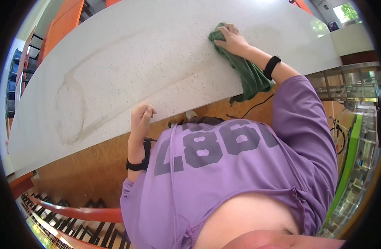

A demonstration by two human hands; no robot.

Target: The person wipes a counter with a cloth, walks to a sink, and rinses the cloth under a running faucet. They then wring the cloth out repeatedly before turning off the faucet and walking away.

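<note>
Purple shirt (236,166), numbered. Green cloth (248,74), one: bunched end grasped in the fingers of the right hand (232,40) on the table (165,54), tail draped past the near edge. Left hand (141,116): fingers curled, nothing seen held. Brownish smears (83,116) left unremoved; surface judged unfinished.

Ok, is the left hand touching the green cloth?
No, the right hand holds the green cloth, while the left hand is curled near the edge of the table, apart from it.
</note>
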